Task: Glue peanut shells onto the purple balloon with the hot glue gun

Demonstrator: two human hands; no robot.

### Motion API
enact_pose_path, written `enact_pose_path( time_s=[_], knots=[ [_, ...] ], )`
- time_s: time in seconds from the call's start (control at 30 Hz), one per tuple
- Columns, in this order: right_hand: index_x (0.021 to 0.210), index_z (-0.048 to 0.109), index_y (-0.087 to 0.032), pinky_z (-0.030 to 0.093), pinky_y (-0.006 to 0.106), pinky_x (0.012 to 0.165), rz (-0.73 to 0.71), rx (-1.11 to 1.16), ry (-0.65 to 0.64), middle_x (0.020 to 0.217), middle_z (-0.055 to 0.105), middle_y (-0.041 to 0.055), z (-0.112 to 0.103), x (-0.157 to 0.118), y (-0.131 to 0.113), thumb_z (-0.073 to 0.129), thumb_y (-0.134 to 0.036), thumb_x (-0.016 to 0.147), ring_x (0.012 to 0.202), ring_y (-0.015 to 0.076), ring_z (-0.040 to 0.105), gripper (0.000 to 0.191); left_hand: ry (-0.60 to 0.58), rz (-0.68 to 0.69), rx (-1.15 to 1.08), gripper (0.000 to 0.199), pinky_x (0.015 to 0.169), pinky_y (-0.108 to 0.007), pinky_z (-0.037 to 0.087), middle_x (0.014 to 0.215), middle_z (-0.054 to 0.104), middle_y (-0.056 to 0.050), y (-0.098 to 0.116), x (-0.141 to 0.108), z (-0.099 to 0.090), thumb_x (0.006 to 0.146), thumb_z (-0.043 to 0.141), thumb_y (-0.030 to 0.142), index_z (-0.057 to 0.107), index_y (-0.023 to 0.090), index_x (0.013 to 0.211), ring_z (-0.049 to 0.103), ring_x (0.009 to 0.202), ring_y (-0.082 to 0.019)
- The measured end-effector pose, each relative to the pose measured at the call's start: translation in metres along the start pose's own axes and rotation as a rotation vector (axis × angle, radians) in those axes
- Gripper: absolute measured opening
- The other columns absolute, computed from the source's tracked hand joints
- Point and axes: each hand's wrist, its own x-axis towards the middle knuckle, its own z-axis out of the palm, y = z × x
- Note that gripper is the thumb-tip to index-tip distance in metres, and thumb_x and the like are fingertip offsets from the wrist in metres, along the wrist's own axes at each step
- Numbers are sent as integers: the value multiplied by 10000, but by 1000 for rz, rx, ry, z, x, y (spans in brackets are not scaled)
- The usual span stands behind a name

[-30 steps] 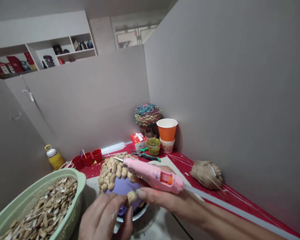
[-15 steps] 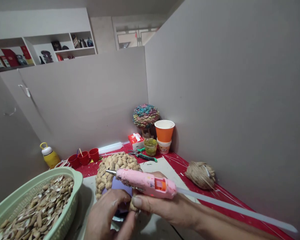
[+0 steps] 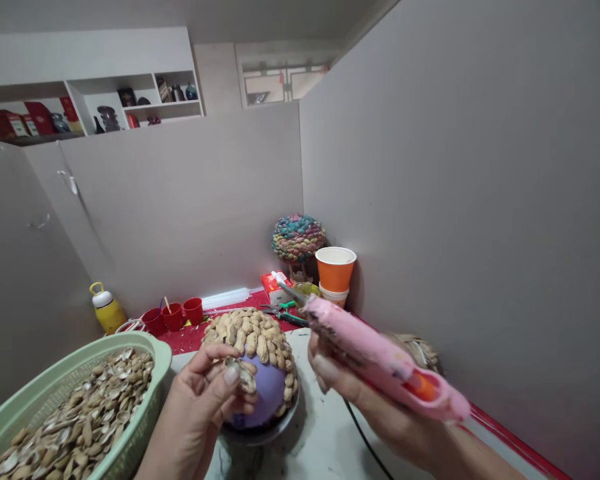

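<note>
Between the fingers of my left hand (image 3: 200, 400) is a peanut shell half (image 3: 244, 377), its hollow side showing. A pink hot glue gun (image 3: 375, 350) is gripped in my right hand (image 3: 360, 393), with the metal nozzle pointing up and left. Behind my left hand, a purple balloon (image 3: 267, 387) rests in a bowl (image 3: 267, 437); peanut shells (image 3: 250, 330) cover its top and right side, while the front is bare purple. The glue gun is apart from both the balloon and the shell half.
A green basket (image 3: 155, 373) heaped with shell halves stands at left. Behind are red cups (image 3: 173, 317), a yellow bottle (image 3: 107, 310), glue sticks (image 3: 225, 299), pliers (image 3: 290, 317), orange paper cups (image 3: 336, 270) and a colourful tree-like ornament (image 3: 299, 237). Twine (image 3: 415, 350) lies behind the glue gun.
My hands have moved apart. The glue gun has gone right and turned its nozzle upward; my left hand now shows a shell half, and more of the balloon is visible.
</note>
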Motion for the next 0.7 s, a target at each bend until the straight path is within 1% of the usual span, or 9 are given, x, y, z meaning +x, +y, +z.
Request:
enact_pose_path(
  time_s=[0.07, 0.13, 0.17, 0.23, 0.3, 0.4, 0.47, 0.57, 0.7],
  knots=[
    [827, 656, -259, 555, 327, 668, -9, 37, -33, 633, 558, -7, -6, 3, -3, 659, -337, 853, 615, 188, 573, 82, 11, -2, -47, 360, 587, -204, 520, 777, 727, -38, 2, -1, 1, 657, 862, 308, 648, 171, 912, 637, 609, -108],
    [718, 614, -252, 559, 316, 675, -4, 87, -86, 613, 535, -12, -6, 5, -3, 646, -330, 865, 604, 177, 568, 169, 37, 1, -67, 364, 589, -193, 517, 808, 741, -43, 2, -3, 2, 645, 871, 288, 646, 171, 906, 643, 625, -103],
    [701, 599, -247, 559, 307, 673, 4, 117, -110, 628, 545, -10, -4, 5, -3, 634, -325, 875, 613, 172, 573, 194, 45, 2, -71, 367, 594, -193, 517, 816, 744, -41, 1, -3, 2, 640, 875, 284, 645, 173, 904, 646, 631, -102],
    [746, 609, -239, 555, 290, 667, 23, 170, -156, 691, 591, 3, 3, 4, -2, 622, -314, 885, 662, 174, 599, 158, 46, 12, -71, 377, 594, -195, 518, 827, 750, -38, -2, -4, 2, 624, 883, 291, 645, 176, 891, 641, 614, -96],
    [843, 631, -228, 543, 279, 659, 39, 198, -179, 769, 631, 22, 12, 1, -1, 627, -317, 881, 710, 182, 614, 97, 38, 22, -60, 383, 595, -203, 522, 821, 751, -38, -5, -4, 3, 600, 895, 301, 646, 172, 861, 645, 611, -100],
    [927, 643, -196, 516, 273, 653, 112, 227, -203, 818, 631, 39, 26, -5, 3, 648, -381, 865, 727, 179, 591, 195, 61, 59, -48, 389, 605, -206, 529, 767, 747, -30, -10, -6, 8, 564, 912, 301, 652, 169, 821, 679, 647, -127],
    [913, 635, -175, 492, 262, 646, 176, 252, -213, 815, 600, 32, 32, -8, 8, 667, -410, 850, 718, 163, 553, 245, 97, 98, -48, 399, 620, -205, 537, 751, 752, -23, -14, -9, 14, 535, 923, 318, 657, 174, 795, 696, 667, -140],
    [823, 590, -157, 442, 245, 607, 204, 255, -212, 746, 520, 5, 37, -10, 15, 674, -406, 840, 669, 134, 479, 263, 147, 147, -34, 393, 640, -205, 550, 760, 768, -14, -20, -12, 21, 495, 935, 335, 667, 185, 740, 701, 679, -142],
    [787, 578, -154, 436, 261, 595, 213, 202, -226, 734, 520, 14, 35, -6, 21, 662, -411, 837, 658, 147, 488, 276, 137, 155, 10, 349, 671, -233, 570, 808, 774, -14, -20, -13, 22, 494, 933, 343, 697, 193, 702, 709, 712, -162]
  ],
)
